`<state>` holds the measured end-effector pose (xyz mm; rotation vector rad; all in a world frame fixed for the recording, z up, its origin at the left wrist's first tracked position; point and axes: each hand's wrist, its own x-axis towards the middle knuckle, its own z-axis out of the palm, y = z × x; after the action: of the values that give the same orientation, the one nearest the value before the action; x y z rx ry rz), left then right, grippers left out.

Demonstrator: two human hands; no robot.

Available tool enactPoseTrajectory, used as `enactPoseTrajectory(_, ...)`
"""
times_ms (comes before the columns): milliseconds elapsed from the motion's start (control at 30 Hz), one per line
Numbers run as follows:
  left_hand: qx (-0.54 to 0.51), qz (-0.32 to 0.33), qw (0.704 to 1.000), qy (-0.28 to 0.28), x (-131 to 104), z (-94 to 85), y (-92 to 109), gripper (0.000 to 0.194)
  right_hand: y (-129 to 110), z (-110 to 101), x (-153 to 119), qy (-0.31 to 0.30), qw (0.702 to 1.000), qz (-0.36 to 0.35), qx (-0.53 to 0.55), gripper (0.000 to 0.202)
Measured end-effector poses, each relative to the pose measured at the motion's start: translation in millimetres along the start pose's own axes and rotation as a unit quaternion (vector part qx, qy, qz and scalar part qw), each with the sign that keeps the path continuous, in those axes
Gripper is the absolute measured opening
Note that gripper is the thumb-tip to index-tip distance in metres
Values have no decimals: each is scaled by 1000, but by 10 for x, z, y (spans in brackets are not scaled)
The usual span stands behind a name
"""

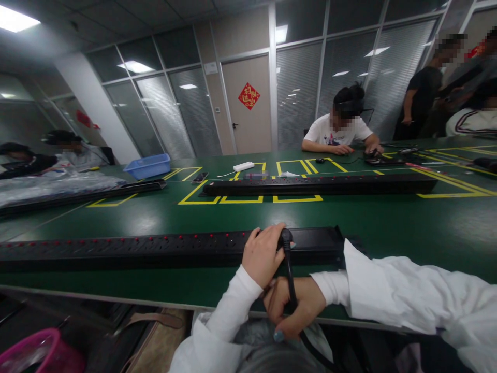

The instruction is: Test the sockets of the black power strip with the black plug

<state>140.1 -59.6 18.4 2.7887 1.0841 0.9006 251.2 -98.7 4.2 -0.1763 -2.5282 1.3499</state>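
A long black power strip [155, 251] with a row of red dots lies along the near side of the green table. Over its right part rests my left hand [264, 255], its fingers closed around the strip's top beside the round cable fitting [286, 237]. From that fitting a thick black cable [290, 280] runs down toward the table's front edge. Just below my left hand, my right hand [297, 306] is wrapped around this cable, with the thumb pointing down.
A second black strip [322, 185] lies farther back, among yellow tape outlines. Behind it are a white device [243, 167] and a phone [200, 177]. A blue bin [148, 167] and plastic-wrapped items [54, 189] are at left. A person [339, 129] sits across the table.
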Motion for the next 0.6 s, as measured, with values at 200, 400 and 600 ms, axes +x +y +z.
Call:
enactPoseTrajectory(200,58,75,991,-95,174,-158,-131,33,4,10,-8,0,999,11,-33,45)
enactPoseTrajectory(400,89,193,956,-202,473,-222,-298,44,39,19,-25,8,999,9,-32,41)
enactPoseTrajectory(600,132,235,946,-179,560,-143,-336,53,62,22,-26,12,999,-2,-42,39)
